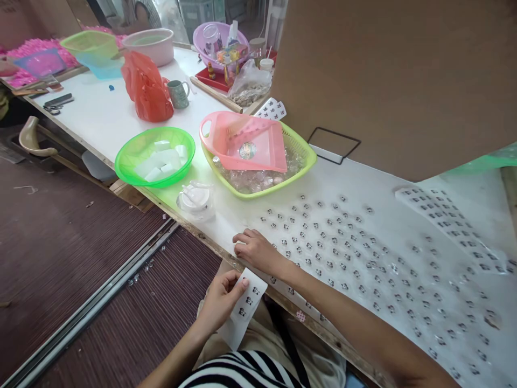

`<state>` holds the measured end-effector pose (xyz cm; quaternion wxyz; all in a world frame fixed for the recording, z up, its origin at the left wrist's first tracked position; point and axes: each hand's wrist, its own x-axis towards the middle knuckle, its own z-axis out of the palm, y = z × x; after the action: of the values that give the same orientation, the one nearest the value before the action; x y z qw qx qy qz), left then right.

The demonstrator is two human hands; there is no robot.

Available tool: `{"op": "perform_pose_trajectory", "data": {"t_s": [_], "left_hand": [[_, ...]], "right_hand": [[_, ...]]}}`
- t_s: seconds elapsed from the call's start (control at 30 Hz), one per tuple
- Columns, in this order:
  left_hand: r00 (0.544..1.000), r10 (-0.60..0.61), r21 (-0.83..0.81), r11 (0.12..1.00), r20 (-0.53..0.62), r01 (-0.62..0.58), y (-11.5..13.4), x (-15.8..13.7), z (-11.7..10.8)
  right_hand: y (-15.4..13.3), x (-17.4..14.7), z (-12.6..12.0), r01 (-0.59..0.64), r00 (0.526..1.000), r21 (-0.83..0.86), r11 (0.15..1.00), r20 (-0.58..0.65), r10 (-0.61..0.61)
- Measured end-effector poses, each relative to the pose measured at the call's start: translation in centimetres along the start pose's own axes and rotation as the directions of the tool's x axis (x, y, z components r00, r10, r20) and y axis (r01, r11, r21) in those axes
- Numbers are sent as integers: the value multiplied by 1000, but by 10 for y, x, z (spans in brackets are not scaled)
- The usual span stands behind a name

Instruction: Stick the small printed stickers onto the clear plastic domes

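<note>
My left hand [222, 297] pinches a white strip of stickers [249, 302] between thumb and fingers, just off the table's front edge. A few black-and-white panda stickers show on the strip, and its lower part is bare. My right hand [257, 251] rests at the table edge with its fingers curled down; whatever lies under the fingertips is too small to make out. To the right of that hand, many small clear pieces with panda stickers [320, 244] are spread in rows over the white tabletop [236, 213]. A larger sheet of panda stickers [452, 229] lies farther right.
A yellow-green basket [258, 193] of clear pieces holds a pink scoop tray [258, 143]. Left of it are a green bowl [155, 183] with white pieces and a wrapped white roll [196, 196]. Behind stand a red bag [145, 89] and mug [177, 94]. Cardboard [388, 81] looms right.
</note>
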<state>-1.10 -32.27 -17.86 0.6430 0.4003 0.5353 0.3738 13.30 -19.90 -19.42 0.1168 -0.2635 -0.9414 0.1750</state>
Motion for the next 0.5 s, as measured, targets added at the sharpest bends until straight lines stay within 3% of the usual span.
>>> {"op": "perform_pose_trajectory", "data": {"t_s": [0.17,0.3,0.37,0.43,0.5], "left_hand": [[1000,14,7,1000,1,-14,-2,1,-1],[1000,18,32,999,11,-18,-1,0,-2],[1000,25,40,999,17,-25,-2,0,-2],[999,32,35,999,21,-33,-2,0,-2],[999,38,23,999,20,-38,-2,0,-1]], "right_hand": [[-1,-5,0,-28,999,-29,999,-21,27],[9,-6,-15,-40,979,27,999,-200,44],[22,0,-36,-92,929,70,993,-353,111],[41,10,-63,-210,850,88,974,-475,226],[61,23,-88,-360,801,61,931,-492,342]]}}
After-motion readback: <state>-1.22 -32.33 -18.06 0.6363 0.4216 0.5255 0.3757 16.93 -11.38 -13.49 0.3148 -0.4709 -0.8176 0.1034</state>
